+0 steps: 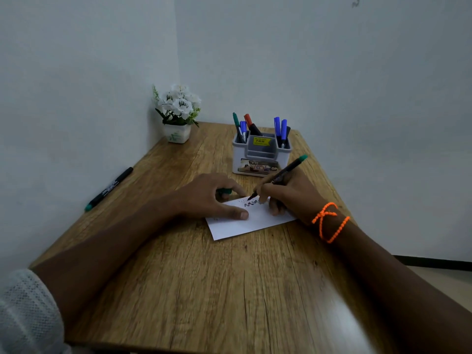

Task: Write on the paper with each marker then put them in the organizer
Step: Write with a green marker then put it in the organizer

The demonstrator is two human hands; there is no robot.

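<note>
Wooden table (pixel 194 277), brown grain top, set into a corner of pale grey walls. Small white sheet of paper (pixel 245 223), lying flat near the table's middle, bearing a short dark zigzag scribble at its far edge and fainter marks just beyond it, none legible. Right hand (pixel 288 198), resting on the paper's right part, closed in a writing grip on a black-barrelled marker with a green end (pixel 281 175); marker tilted, tip down at the scribble, green end up and to the right. Orange beaded cord (pixel 329 222), wrapped around the right wrist. Left hand (pixel 214 198), fingers spread and pressed on the paper's left part, with a green marker cap (pixel 224 191) tucked under its curled fingers. White and grey plastic desk organizer (pixel 260 155), standing just beyond the hands; yellow price sticker on its middle compartment reads roughly "49.00", a printed label on its front shows the letters "OP", the remainder too blurred to read. Left compartment holds green-, red- and blue-capped markers, right compartment two blue-capped ones, all upright or leaning. Second black marker with a green end (pixel 109 189), lying capped near the table's left edge, white print on barrel illegible. White artificial flowers in a white pot (pixel 177 113), far left corner. Pale mesh sleeve (pixel 28 312), lower left.
</note>
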